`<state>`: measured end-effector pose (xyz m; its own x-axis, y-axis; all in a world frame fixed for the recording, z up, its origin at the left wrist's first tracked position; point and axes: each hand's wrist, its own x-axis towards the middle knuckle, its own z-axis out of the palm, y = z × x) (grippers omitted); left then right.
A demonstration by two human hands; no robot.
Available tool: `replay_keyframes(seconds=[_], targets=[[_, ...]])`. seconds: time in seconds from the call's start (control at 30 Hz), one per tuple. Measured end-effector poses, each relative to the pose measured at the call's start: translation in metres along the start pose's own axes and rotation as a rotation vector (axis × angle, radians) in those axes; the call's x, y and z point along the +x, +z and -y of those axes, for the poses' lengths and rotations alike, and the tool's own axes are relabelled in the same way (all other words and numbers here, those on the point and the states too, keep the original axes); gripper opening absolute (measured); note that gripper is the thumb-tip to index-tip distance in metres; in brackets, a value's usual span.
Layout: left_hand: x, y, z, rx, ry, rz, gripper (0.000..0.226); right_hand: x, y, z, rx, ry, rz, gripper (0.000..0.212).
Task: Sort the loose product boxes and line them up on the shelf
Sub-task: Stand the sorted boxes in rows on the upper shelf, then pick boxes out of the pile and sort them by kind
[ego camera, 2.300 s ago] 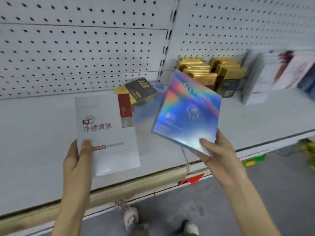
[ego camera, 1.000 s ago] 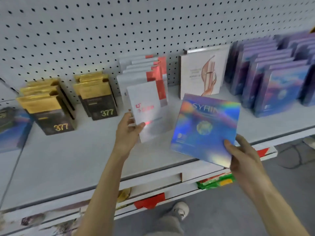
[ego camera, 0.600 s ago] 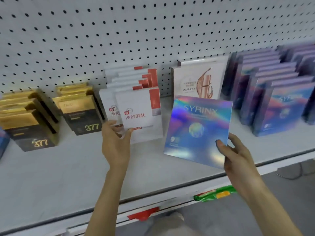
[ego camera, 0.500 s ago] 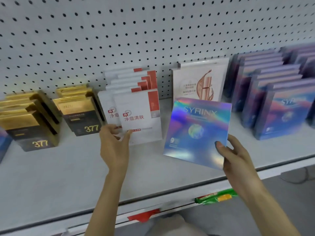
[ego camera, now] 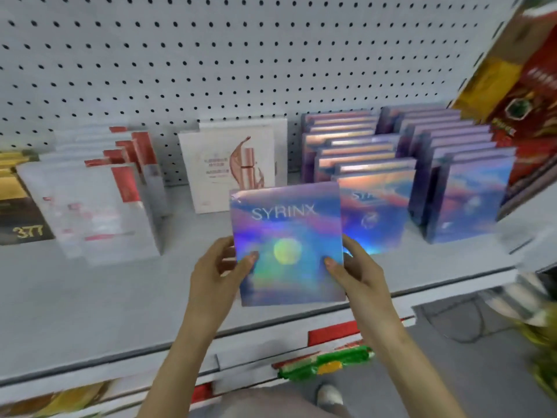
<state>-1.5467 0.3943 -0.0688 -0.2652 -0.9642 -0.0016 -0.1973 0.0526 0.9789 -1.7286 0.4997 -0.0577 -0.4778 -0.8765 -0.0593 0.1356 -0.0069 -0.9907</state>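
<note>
Centrally, I see the holographic SYRINX box (ego camera: 287, 245) held upright, face toward the camera, over the front part of the shelf (ego camera: 90, 297). The left hand (ego camera: 217, 273) grips its lower left edge and the right hand (ego camera: 358, 276) grips its lower right edge, each with the thumb on the front face and the fingers behind. Just behind it to the right stands a row of matching boxes (ego camera: 373, 206), with a second row (ego camera: 470, 194) beside that. Further left stand a white box with a pink motif (ego camera: 232, 167) and blurred white-and-red boxes (ego camera: 99, 206). I note a pegboard (ego camera: 211, 55) backing the shelf.
</note>
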Motion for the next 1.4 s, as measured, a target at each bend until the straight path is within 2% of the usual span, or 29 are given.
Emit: replay_keyframes(seconds=[0.17,0.33,0.43,0.57,0.83,1.07,1.17,1.23,1.3,1.4], targets=[[-0.018,0.081,-0.01,0.017,0.015,0.033,0.024,0.016,-0.089,-0.003,-0.23,-0.069,-0.048,0.042],[-0.013,0.128,-0.013,0.059,0.012,-0.121,0.024,0.042,-0.126,-0.017,-0.307,-0.081,-0.053,0.037],[-0.015,0.144,-0.01,0.045,-0.003,-0.212,0.025,0.055,-0.13,-0.015,-0.349,-0.147,-0.049,0.033],[-0.016,0.161,-0.01,0.067,-0.02,-0.271,0.024,0.064,-0.134,-0.015,-0.338,-0.183,-0.143,0.032],[-0.004,0.184,-0.008,0.062,-0.03,-0.305,0.029,0.076,-0.139,-0.025,-0.388,-0.251,-0.221,0.05],[0.002,0.188,-0.011,0.065,-0.075,-0.277,0.029,0.078,-0.132,-0.03,-0.294,-0.274,-0.275,0.045],[0.003,0.186,-0.001,0.074,-0.157,-0.267,0.027,0.075,-0.128,-0.032,-0.323,-0.289,-0.299,0.044],[0.001,0.184,0.005,0.103,-0.219,-0.276,0.035,0.074,-0.127,-0.031,-0.361,-0.264,-0.292,0.044],[-0.002,0.179,0.005,0.133,-0.198,-0.289,0.037,0.069,-0.126,-0.027,-0.401,-0.224,-0.299,0.045],[-0.016,0.156,0.0,0.173,-0.102,-0.275,0.036,0.05,-0.114,-0.017,-0.496,-0.254,-0.408,0.049]])
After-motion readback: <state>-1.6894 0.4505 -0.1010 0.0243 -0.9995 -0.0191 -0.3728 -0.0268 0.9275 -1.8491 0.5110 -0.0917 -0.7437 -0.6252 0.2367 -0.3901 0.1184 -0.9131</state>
